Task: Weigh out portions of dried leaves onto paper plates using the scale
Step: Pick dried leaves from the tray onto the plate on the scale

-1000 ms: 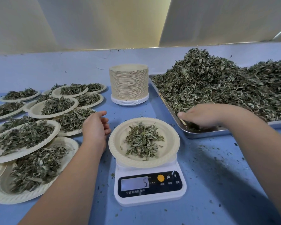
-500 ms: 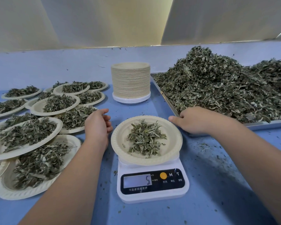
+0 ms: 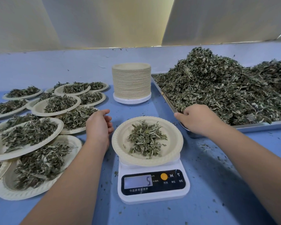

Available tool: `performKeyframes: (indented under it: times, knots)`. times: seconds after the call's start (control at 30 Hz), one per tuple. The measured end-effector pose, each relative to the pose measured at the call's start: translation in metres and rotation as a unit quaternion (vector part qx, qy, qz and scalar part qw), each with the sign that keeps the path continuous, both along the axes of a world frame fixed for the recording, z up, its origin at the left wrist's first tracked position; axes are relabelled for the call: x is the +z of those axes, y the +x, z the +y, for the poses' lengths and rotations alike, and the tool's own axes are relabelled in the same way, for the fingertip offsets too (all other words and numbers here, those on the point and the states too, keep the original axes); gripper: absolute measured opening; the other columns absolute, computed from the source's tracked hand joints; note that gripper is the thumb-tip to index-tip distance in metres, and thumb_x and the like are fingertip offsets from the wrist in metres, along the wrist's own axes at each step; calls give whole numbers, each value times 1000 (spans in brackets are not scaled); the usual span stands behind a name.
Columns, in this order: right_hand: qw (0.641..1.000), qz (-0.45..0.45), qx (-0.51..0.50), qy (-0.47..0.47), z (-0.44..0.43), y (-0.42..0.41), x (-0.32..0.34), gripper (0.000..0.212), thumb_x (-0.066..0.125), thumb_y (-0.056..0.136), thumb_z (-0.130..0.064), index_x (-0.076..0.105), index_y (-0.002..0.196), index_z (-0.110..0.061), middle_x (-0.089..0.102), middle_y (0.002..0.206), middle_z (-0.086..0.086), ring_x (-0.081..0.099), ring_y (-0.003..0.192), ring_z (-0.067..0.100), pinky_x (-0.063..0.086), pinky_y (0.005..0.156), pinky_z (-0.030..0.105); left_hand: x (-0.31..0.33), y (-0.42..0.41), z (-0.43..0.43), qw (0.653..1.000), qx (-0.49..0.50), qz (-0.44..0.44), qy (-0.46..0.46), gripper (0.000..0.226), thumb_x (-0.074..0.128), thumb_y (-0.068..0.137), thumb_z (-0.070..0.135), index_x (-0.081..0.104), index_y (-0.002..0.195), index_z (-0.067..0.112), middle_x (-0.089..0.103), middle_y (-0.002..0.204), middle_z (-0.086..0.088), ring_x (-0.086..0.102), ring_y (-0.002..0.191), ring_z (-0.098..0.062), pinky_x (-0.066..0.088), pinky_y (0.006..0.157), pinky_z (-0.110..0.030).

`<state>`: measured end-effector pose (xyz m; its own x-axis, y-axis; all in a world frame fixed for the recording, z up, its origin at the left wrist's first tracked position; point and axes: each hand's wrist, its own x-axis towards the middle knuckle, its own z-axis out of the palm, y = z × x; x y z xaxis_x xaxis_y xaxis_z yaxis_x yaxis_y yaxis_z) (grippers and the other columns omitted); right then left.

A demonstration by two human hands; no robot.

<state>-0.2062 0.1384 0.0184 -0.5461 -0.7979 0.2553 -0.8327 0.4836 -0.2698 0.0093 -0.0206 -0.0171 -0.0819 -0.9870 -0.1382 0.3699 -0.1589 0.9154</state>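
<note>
A white kitchen scale (image 3: 152, 190) stands at the centre and its display reads 5. On it sits a paper plate (image 3: 172, 151) with a small heap of dried leaves (image 3: 146, 140). My left hand (image 3: 98, 125) hovers just left of that plate, fingers loosely curled and holding nothing. My right hand (image 3: 199, 119) is at the near-left corner of the metal tray (image 3: 258, 125), knuckles up. Its fingers are curled down into the big leaf pile (image 3: 225, 95) and pinch some leaves; the fingertips are hidden.
Several filled paper plates (image 3: 28, 137) overlap one another across the left of the blue table (image 3: 217, 176). A tall stack of unused plates (image 3: 131, 83) stands behind the scale. Leaf crumbs are scattered to the right of the scale.
My right hand has shifted a little within the tray's near-left corner, staying among the leaves. My left hand stays beside the plate, and the scale reads 5 throughout.
</note>
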Motion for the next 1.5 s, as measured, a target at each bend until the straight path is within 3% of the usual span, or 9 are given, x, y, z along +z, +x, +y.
performKeyframes:
  times: [0.37,0.5,0.63,0.83,0.93,1.1,1.27,1.37,1.5]
  knots:
    - [993,-64,18,-95,10,-5,28,50,57,91,-43,45,54,-12,44,47,2,40,45,17,29,46,26,1,0,3,1000,4,-11,-6,18,47,91,11,65,94,12,48,66,0,37,46,-10,26,36,-16]
    - [973,-117,71,-188,10,16,42,48,58,90,-44,44,55,-14,36,39,-9,30,36,8,26,43,24,1,0,2,1000,2,-10,-8,18,47,91,11,64,93,12,49,65,0,38,47,-11,27,35,-17]
    - [957,-156,131,-206,5,48,44,50,57,90,-48,53,61,-7,37,40,-9,29,33,6,27,39,22,0,1,1,1000,0,-9,-5,18,47,91,11,64,93,13,49,64,1,38,46,-10,28,34,-19]
    - [977,-116,155,-91,10,75,48,58,36,87,-68,46,60,-17,50,50,-8,48,46,9,33,50,27,1,1,2,1000,0,-7,-6,18,47,90,11,64,93,13,49,65,0,39,47,-10,28,35,-18]
    - [980,-110,161,-41,17,78,59,65,30,84,-74,54,73,-14,61,62,-1,62,56,17,42,53,28,1,1,3,1000,4,-11,-4,19,47,90,11,65,93,12,50,65,1,39,46,-10,29,35,-18]
    - [971,-179,158,-23,22,68,67,56,42,81,-72,65,80,-21,71,69,-1,64,45,10,50,49,24,0,1,3,1000,1,-9,-9,19,47,90,11,65,94,12,50,63,1,39,45,-10,28,35,-19]
    - [987,-77,74,-124,9,25,50,49,51,90,-50,61,70,-7,62,54,8,46,38,9,34,44,23,1,1,3,1000,1,-10,-9,18,48,89,11,65,94,12,50,63,1,38,46,-10,28,35,-18]
    - [993,-33,14,-110,6,-6,25,37,52,91,-45,61,69,-16,60,59,-3,53,56,9,33,51,26,0,2,3,1000,-2,-14,-11,19,47,89,11,65,94,12,50,64,1,39,46,-10,28,35,-18]
    - [997,-9,-13,-73,3,-32,-3,33,52,92,-39,68,80,-12,65,68,4,56,63,18,38,53,27,1,1,3,1000,-4,-14,-7,18,47,90,11,65,95,13,50,65,1,39,45,-10,28,35,-18]
